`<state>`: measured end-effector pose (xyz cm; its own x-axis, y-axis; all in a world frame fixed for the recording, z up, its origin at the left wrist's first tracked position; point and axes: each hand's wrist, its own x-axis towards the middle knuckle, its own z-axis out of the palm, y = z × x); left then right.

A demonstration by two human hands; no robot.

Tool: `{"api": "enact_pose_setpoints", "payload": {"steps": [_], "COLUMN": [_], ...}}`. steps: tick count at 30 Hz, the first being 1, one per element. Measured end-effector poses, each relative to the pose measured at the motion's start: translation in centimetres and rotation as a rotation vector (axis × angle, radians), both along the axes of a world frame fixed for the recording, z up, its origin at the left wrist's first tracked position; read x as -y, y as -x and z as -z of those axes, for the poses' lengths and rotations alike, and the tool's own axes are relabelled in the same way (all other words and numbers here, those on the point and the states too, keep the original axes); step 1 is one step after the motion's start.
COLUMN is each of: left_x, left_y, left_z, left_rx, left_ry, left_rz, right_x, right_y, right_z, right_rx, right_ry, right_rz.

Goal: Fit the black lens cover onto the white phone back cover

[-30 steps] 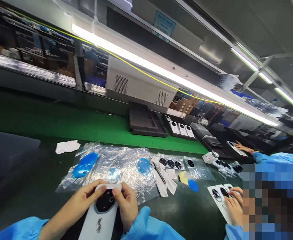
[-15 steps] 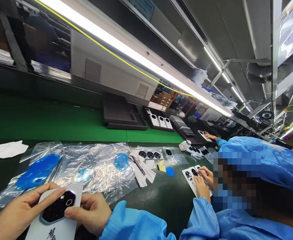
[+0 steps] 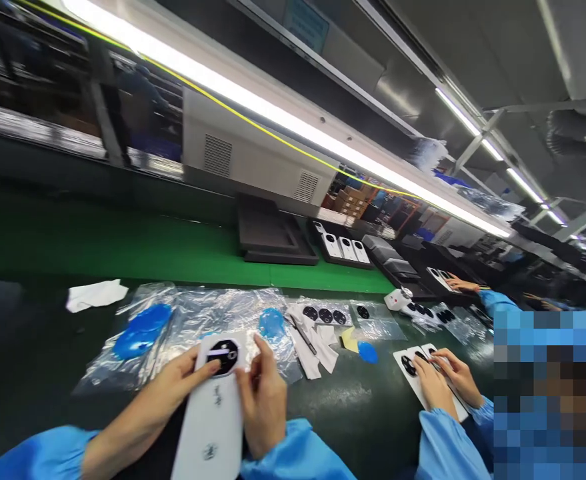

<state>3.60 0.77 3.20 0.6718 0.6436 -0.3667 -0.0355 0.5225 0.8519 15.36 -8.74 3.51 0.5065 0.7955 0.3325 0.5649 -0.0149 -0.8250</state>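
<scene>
My left hand [image 3: 175, 381] hides some of the black plate [image 3: 228, 363] — the white panel [image 3: 209, 427] runs off the bottom edge, its lettering [image 3: 217, 396] too small to read.

Btm ctr: L hand [image 3: 173, 381] grips wht panel [image 3: 209, 427], thumb on its blk camera pc [image 3: 227, 363]; R hand [image 3: 267, 403] at panel's R edge, index raised. Just above, clear plastic [image 3: 197, 310] w/ blue film [image 3: 145, 330] toward L. Mid-frame: wht cloth [image 3: 303, 350] w/ dark pen [image 3: 307, 339] on it, yellow scrap [image 3: 349, 341] touching blue disc [image 3: 367, 352]. Lower R: co-worker's hands [image 3: 435, 387] on wht panels. Above ctr: dark tray [image 3: 265, 227] on green mat [image 3: 193, 253].
</scene>
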Motion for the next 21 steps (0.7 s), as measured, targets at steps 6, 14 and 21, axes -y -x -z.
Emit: {"api": "enact_pose_setpoints", "payload": {"steps": [6, 14, 21], "left_x": [0.8, 2.4, 2.3], "left_y": [-4.1, -5.7, -5.8], "left_z": [-1.0, -1.6, -1.8], "left_rx": [0.214, 0.263, 0.219], "left_ry": [0.034, 0.021, -0.002], "left_rz": [0.155, 0.239, 0.24], "right_x": [3.6, 4.6, 4.5], "right_y": [-3.5, -4.6, -4.7], "right_z": [-0.9, 0.3, 1.1], "right_rx": [0.798, 0.78, 0.697], "right_ry": [-0.225, -0.265, -0.316], "right_rz": [0.11, 0.295, 0.316]}}
